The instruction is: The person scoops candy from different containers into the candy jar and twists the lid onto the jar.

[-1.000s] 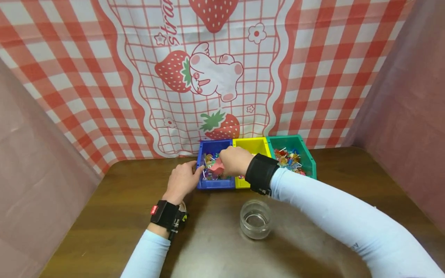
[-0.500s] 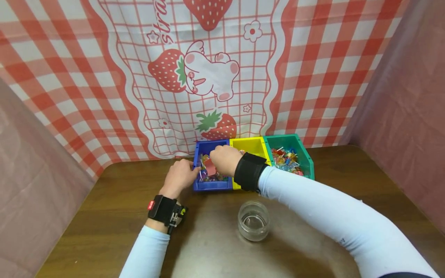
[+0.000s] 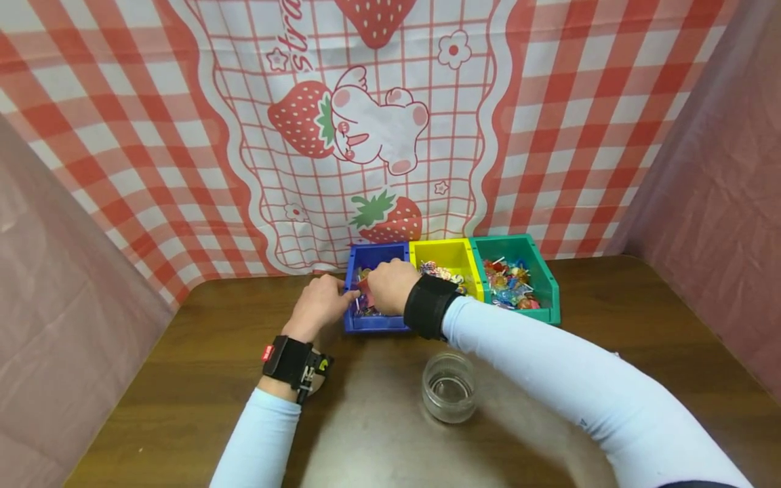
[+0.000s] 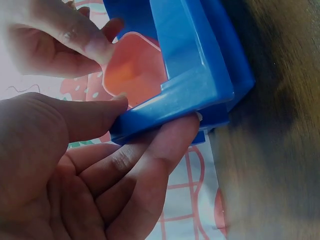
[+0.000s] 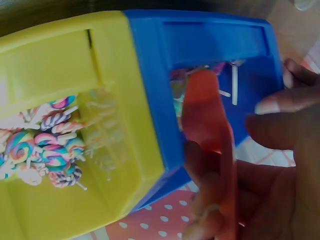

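My left hand (image 3: 318,303) grips the blue bin's (image 3: 373,324) corner, steadying it. My right hand (image 3: 390,286) pinches a red scoop (image 5: 206,117) into its candies.

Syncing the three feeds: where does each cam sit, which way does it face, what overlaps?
Head: on the head, facing forward and down at table; both arms show.
Left wrist: at left hand, which holds the blue bin.
Right wrist: at right hand, which holds the red scoop.
Shared: blue bin and scoop in all three.
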A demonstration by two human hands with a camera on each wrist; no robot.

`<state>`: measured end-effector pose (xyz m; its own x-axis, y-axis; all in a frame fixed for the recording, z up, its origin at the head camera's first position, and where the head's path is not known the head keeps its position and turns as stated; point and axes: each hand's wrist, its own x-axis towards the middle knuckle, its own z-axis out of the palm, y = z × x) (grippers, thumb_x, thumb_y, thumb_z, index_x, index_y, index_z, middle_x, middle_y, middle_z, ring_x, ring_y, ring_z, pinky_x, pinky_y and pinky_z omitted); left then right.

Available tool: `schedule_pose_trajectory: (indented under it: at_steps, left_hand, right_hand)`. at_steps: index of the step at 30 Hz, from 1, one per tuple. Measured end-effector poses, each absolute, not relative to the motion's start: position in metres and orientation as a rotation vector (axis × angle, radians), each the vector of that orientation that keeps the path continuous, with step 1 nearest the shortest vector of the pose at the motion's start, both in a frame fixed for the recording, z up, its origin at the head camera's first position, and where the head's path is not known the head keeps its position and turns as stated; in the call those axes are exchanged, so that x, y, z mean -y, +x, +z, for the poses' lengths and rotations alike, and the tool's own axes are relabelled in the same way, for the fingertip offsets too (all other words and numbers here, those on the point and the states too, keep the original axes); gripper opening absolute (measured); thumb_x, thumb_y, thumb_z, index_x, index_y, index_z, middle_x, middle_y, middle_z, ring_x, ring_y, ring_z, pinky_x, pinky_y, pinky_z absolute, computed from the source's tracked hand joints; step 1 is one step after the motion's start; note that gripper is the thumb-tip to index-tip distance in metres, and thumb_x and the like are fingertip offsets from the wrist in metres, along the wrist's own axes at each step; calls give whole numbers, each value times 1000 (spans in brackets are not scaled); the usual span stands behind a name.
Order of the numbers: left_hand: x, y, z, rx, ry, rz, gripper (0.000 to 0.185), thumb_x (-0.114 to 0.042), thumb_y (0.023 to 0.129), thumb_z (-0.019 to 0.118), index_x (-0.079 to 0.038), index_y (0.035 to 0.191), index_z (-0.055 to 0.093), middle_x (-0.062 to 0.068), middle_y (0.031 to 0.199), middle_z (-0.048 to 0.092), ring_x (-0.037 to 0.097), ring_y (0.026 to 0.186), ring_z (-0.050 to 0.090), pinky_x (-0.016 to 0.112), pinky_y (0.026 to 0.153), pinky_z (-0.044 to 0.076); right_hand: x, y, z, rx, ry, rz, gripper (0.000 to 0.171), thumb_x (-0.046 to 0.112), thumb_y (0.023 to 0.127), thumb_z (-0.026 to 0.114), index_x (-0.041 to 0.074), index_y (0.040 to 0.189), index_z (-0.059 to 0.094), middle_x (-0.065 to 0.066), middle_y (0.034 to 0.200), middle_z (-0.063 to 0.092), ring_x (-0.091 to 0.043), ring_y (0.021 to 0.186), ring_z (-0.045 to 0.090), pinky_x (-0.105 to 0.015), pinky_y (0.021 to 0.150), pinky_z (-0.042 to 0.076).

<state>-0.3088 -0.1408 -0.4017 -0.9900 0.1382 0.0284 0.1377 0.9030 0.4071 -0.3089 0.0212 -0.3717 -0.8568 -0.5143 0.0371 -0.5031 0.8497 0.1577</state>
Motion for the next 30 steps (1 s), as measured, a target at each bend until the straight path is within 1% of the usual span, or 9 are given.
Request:
schedule_pose_trajectory:
  at_steps: [4,8,12,14,16,20,25,30]
  left_hand:
    - [144,-309,-401,-3056,219,662,31,-39,96,66,-12,81,73,4,76,61,23,71,57,36,60,41]
    - [146,-309,-401,-3043,209,690,34,-39,96,66,-11,77,72,2,70,62,22,66,58,34,58,41]
    - [145,-308,-400,-3026,196,727,34,-38,96,66,-11,75,70,0,64,60,19,61,56,32,56,40]
    - [144,-308,-400,-3022,188,731,35,-38,96,66,-12,74,69,0,64,60,19,60,56,32,56,40]
    - [143,-308,-400,-3009,178,731,36,-39,96,65,-13,73,68,0,64,60,18,60,56,31,56,40]
    - [141,-309,-401,-3008,187,710,38,-39,96,66,-13,70,67,-1,63,62,17,60,58,32,56,41]
    - [141,-309,-403,-3016,216,678,36,-41,95,67,-14,73,70,-3,59,63,15,57,62,33,57,43]
    - [142,-308,-402,-2994,197,699,35,-42,95,66,-14,75,71,-3,58,63,14,56,63,33,57,44]
  right_hand:
    - [-19,-309,-376,2835,807,-282,19,28,90,71,12,98,77,-8,95,72,-29,85,65,-46,71,56]
    - [-19,-313,-375,2726,798,-352,16,27,87,74,13,95,77,-6,89,72,-27,79,65,-43,66,56]
    - [-22,-316,-367,2605,825,-445,12,25,89,71,16,87,78,-2,79,72,-23,68,65,-39,60,55]
    - [-24,-317,-364,2525,865,-504,15,20,92,67,17,83,79,0,75,71,-21,63,64,-37,56,53]
    - [-26,-317,-362,2461,905,-559,18,16,93,66,19,81,79,2,72,70,-18,59,63,-35,53,51]
    - [-26,-315,-360,2442,936,-652,16,18,93,67,22,83,79,4,73,70,-16,59,63,-32,52,50]
    - [-18,-311,-361,2535,899,-686,15,24,94,67,21,86,80,4,75,71,-14,62,64,-31,53,50]
    - [-11,-310,-363,2661,802,-687,17,25,96,62,22,95,79,3,83,72,-14,69,66,-32,57,51]
